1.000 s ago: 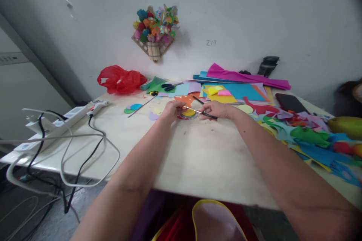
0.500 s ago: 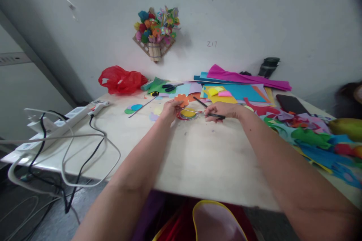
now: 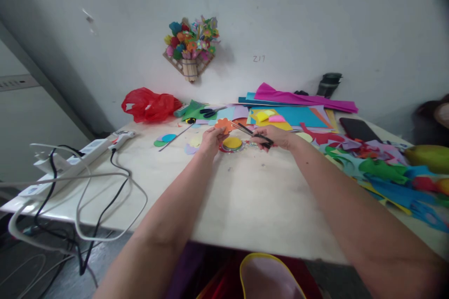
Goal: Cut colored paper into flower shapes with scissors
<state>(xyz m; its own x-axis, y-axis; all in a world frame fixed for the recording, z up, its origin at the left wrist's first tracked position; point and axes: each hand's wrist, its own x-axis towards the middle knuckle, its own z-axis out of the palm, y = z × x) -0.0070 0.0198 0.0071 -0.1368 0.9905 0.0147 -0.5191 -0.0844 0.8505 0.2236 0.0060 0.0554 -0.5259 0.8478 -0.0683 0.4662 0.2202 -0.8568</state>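
Note:
My left hand (image 3: 211, 141) pinches an orange flower-shaped paper cutout (image 3: 224, 125) with a scalloped edge. Black-handled scissors (image 3: 261, 138) are gripped in my right hand (image 3: 271, 136). Their blades point left, with the tips close to the cutout's right edge; whether they touch it I cannot tell. Below the cutout, a yellow disc (image 3: 232, 143) lies on top of a small round stack with a red rim. Left of my left hand lie pale yellow and lilac pieces (image 3: 192, 146), partly covered by the hand.
Coloured sheets (image 3: 301, 116) and a magenta roll (image 3: 305, 97) lie at the back. Scraps (image 3: 384, 168) and a dark phone (image 3: 358, 130) are on the right. Spare scissors (image 3: 211, 111) and a red plastic bag (image 3: 150, 105) sit at the back left. A power strip (image 3: 70, 163) with cables runs along the left.
The scissors have swung from pointing level across, below the cutout, to pointing up-left at its right side, and their blades have come closer together. The cutout stays in my left hand.

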